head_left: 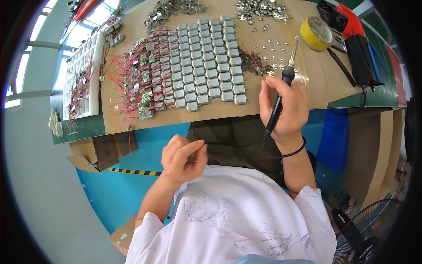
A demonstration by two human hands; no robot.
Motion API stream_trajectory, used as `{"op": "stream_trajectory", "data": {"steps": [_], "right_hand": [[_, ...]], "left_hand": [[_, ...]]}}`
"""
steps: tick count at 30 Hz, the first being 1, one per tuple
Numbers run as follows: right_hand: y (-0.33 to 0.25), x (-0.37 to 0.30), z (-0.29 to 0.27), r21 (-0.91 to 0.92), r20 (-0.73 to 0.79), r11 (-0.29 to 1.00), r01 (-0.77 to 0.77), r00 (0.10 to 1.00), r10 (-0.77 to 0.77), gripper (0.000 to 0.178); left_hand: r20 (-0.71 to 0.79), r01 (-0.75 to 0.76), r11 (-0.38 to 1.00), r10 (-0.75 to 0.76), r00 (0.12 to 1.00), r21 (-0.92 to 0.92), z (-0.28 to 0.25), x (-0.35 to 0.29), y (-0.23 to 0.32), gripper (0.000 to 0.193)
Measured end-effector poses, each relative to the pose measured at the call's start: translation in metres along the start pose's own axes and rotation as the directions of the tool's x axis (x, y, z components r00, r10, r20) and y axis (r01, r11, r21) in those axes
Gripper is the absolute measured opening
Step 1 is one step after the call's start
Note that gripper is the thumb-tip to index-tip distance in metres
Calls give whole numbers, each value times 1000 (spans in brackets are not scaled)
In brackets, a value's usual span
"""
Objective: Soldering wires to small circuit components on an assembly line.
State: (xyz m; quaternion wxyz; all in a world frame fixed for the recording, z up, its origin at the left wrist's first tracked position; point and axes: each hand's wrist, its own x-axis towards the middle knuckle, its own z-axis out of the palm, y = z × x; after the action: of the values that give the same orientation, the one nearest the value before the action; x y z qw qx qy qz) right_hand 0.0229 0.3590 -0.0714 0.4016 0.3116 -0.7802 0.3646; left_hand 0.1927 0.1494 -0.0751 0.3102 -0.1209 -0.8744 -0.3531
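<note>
My right hand (288,103) is closed around a black-handled soldering iron (278,110), its metal tip pointing up and away over the table. By that hand's thumb and fingertip is a small green circuit board (258,70) with a red wire; whether they grip it I cannot tell. My left hand (182,158) is curled in front of my lap, thumb against the fingers; anything inside is hidden. Left of the right hand stand rows of small grey motors (200,71). Red-wired circuit boards (143,88) lie tangled over the left rows.
Small metal pieces (259,9) are heaped at the back, some scattered nearer. A yellow tape roll (315,34) and a black box (361,59) with a cable stand at the right. A white compartment tray (83,75) is at the left. A fan (371,229) stands lower right.
</note>
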Motion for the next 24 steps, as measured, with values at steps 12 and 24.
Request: {"op": "stream_trajectory", "data": {"steps": [12, 24], "right_hand": [[-5, -4, -14, 64, 121, 997, -33, 992, 25, 39], [4, 3, -22, 70, 31, 985, -159, 987, 157, 22]], "left_hand": [[-98, 892, -118, -979, -178, -437, -60, -198, -186, 37], [-108, 575, 801, -564, 818, 169, -72, -264, -432, 49]]}}
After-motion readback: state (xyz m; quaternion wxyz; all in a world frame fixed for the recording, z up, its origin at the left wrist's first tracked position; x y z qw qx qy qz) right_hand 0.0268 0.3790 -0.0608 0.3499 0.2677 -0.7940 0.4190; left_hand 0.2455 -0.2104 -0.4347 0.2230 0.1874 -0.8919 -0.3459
